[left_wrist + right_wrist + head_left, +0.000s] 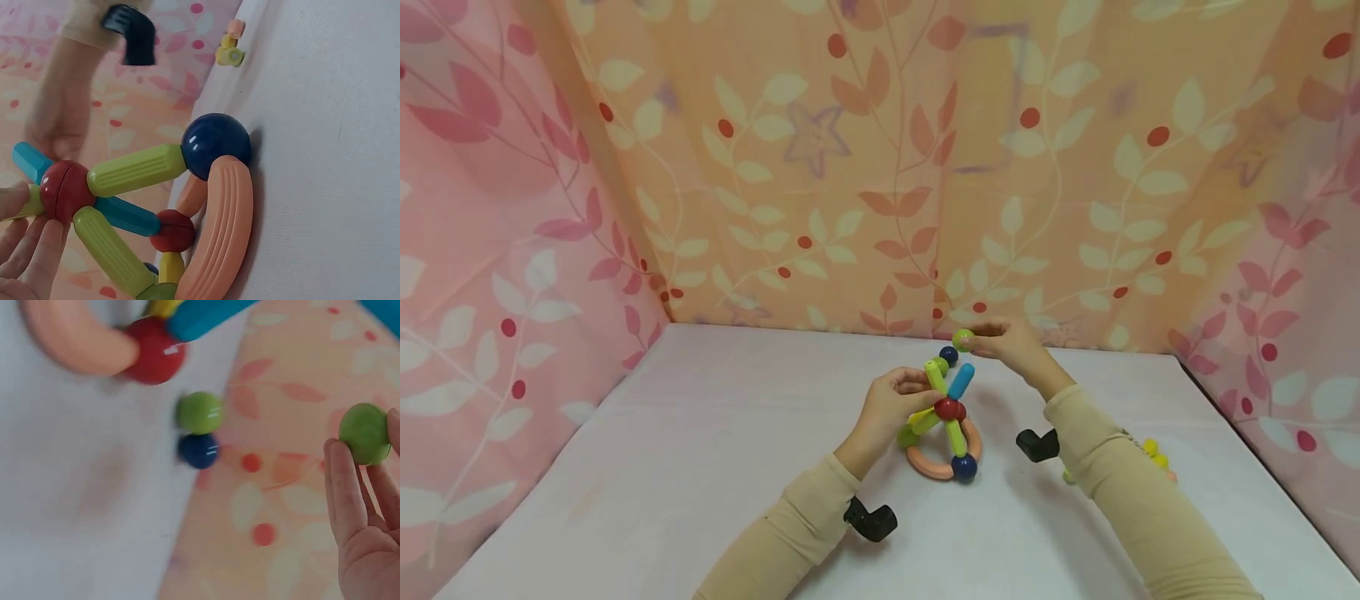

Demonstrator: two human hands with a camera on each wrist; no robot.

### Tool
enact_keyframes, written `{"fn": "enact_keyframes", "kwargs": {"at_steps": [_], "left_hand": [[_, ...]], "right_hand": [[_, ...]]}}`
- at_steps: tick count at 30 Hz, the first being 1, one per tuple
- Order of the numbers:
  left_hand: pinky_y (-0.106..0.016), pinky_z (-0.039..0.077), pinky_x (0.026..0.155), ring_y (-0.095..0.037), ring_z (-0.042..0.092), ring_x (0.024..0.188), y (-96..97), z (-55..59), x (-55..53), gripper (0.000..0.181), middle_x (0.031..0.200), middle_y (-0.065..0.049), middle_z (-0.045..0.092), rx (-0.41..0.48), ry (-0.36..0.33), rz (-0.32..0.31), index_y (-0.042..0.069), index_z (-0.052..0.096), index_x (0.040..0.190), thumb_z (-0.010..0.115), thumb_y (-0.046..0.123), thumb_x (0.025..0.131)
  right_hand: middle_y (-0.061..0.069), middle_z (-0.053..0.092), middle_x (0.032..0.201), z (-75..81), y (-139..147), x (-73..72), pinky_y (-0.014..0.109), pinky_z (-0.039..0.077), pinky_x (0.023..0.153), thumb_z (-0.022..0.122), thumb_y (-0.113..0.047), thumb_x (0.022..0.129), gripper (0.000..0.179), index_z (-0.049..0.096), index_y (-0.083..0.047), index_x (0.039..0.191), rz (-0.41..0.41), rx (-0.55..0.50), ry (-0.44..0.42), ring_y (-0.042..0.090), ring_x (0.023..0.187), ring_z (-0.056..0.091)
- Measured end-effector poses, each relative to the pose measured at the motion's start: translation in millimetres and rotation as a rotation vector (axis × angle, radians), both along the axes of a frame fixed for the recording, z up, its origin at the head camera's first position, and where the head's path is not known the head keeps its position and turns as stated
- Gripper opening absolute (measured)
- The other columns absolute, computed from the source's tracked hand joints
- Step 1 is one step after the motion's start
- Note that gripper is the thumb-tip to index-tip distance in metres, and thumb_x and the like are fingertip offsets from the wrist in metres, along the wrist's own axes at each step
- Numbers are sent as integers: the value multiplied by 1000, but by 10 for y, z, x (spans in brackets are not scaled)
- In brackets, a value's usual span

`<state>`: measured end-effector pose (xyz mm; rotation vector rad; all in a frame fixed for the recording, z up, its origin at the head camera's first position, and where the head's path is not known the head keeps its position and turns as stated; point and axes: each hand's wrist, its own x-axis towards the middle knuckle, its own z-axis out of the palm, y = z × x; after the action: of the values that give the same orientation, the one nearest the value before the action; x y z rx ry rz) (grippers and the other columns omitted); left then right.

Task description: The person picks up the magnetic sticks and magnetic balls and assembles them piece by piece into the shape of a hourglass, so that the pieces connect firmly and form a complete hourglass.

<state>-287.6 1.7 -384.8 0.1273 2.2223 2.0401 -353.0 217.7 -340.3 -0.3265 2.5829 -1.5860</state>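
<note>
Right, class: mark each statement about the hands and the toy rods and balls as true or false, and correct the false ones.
1. The right hand pinches a green ball. True.
2. The left hand lies flat on the table, away from the toy. False: it holds the rod-and-ball structure.
3. The structure includes a curved peach piece. True.
4. The held ball is red. False: green.

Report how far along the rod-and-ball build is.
Done: rods and balls already joined into a standing structure on a peach ring. In hand: the left hand steadies it, the right hand pinches a green ball beside its top. Left: loose pieces lie unused on the table.
</note>
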Motion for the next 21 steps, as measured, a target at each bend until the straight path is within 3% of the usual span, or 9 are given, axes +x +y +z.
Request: {"fn": "enact_keyframes", "kwargs": {"at_steps": [5,9,13,21], "left_hand": [[-32,57,92,-15,68,100,-8,-60,-29,31,106,-7,74,9,10,-9,8,70,109,80,24,85],[-31,57,90,-15,67,100,-11,-41,-27,31,107,-8,73,11,30,-20,7,69,108,79,25,85],[-32,57,92,-15,67,101,-10,-53,-40,32,108,-6,74,9,35,-29,8,70,108,79,29,86],[-29,57,90,-13,67,98,-20,-107,-23,32,106,-7,75,50,23,-19,6,73,108,80,27,85]], "right_hand": [[14,66,119,284,-147,152,42,55,98,72,-32,91,45,66,-3,125,43,0,67,18,102,70],[12,69,120,406,-244,229,49,49,105,72,-37,91,44,68,-7,123,57,68,67,24,109,67],[12,70,119,437,-299,261,48,48,105,72,-34,91,41,69,-7,121,63,94,58,25,113,62],[12,71,112,385,-386,279,38,58,92,73,-29,91,37,70,-2,116,81,41,64,16,96,67]]}}
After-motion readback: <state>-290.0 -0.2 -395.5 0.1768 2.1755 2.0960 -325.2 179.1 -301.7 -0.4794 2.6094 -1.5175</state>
